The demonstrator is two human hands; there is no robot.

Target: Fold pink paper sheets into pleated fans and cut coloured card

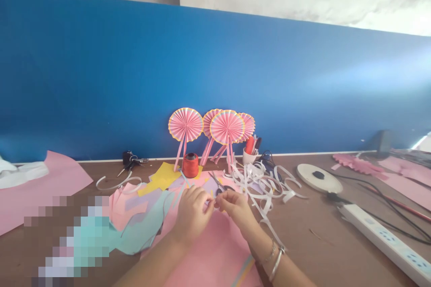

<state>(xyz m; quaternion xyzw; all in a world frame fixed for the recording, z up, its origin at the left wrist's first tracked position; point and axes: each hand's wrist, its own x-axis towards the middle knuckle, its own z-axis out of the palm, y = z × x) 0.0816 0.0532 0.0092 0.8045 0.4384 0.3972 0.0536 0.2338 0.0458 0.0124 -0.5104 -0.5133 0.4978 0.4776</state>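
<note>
Nearest, on the near side of the red thread spool point(191, 166), lies a pink sheet point(205, 251) with no pleats showing, so that piece looks unfinished. Over it, angled inward with fingers bent and backs up, the left hand point(193, 210) and right hand point(236, 213) nearly meet at the fingertips; whether they grip something small, I cannot tell. Scissors point(219, 184) lie right of the spool; behind it stand four pleated pink fans point(227, 126), apparently complete.
</note>
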